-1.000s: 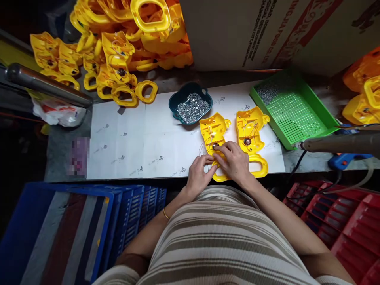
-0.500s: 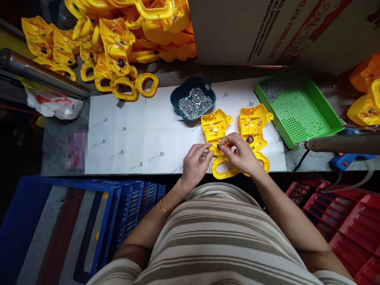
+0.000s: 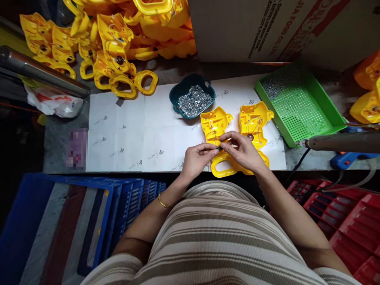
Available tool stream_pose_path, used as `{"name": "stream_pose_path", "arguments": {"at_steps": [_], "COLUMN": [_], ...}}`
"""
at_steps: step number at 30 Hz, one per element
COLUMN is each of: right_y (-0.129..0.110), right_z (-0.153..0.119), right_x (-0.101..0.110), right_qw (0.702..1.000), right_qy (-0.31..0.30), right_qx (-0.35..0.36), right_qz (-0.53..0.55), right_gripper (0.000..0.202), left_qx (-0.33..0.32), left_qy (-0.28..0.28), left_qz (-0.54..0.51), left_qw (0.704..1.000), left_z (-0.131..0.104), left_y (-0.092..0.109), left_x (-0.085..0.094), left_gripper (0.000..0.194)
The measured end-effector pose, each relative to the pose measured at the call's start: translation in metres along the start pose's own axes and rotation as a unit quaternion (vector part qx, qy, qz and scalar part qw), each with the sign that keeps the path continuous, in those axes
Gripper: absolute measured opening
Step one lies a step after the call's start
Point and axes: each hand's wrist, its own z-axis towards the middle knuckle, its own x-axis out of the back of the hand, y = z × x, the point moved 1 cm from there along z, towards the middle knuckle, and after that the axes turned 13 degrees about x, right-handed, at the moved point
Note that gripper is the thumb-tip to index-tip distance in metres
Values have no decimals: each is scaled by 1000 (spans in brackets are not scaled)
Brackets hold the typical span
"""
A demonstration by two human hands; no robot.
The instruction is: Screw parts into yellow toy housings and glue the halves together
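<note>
Both hands meet over the near edge of the bench, above a yellow plastic toy shell that lies open side up on the white paper sheet. The left hand and the right hand pinch, fingertips nearly touching, a small dark part between thumbs and forefingers; thin wires run from it to the shell's inside. What the part is cannot be told at this size. The shell is bright yellow, animal-shaped with a small ear at its far right corner, and ends toward the person in a rounded loop handle that reaches the bench's near edge. Just to its right lies a second yellow shell, of the same shape, with a round dark speaker-like disc partly behind the right hand. Beyond the shells sits a dark teal bowl filled with small silver screws. A green perforated tray stands at the right end, holding more screws in its far corner. A heap of yellow shells fills the far left corner.
</note>
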Motion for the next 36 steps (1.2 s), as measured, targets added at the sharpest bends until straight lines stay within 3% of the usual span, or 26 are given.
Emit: {"name": "stream_pose_path", "arguments": {"at_steps": [4, 8, 12, 15, 17, 20, 22, 25, 30, 36], "right_y": [-4, -9, -6, 0, 4, 7, 7, 4, 0, 1], "right_z": [-12, -18, -17, -16, -16, -15, -13, -11, -11, -11], "right_x": [-5, -10, -11, -9, -8, -10, -13, -19, -22, -22], "right_qw": [990, 978, 979, 985, 984, 969, 956, 936, 907, 895], "right_qy": [58, 45, 24, 37, 53, 49, 30, 5, -30, -49], "right_qx": [87, 144, 142, 111, 87, 56, 42, 29, 27, 3], "right_qz": [-95, -142, -142, -127, -148, -235, -290, -351, -420, -444], "right_gripper": [19, 18, 20, 17, 17, 20, 20, 21, 25, 25], "left_qx": [99, 127, 131, 80, -12, -157, -196, -201, -179, -155], "left_qy": [-27, -56, -64, -33, 21, 113, 152, 169, 129, 90], "left_qz": [-118, -163, -163, -102, -26, 99, 147, 168, 175, 175], "left_qw": [988, 977, 976, 991, 999, 976, 958, 950, 960, 968], "left_z": [-1, -2, -2, -4, -6, -7, -6, -1, 8, 12], "left_y": [3, 5, 4, 0, -3, -7, -11, -15, -17, -16], "left_x": [0, 1, 2, 4, 7, 10, 10, 8, -3, -9], "left_gripper": [39, 40, 38, 36, 31, 23, 25, 40, 65, 67]}}
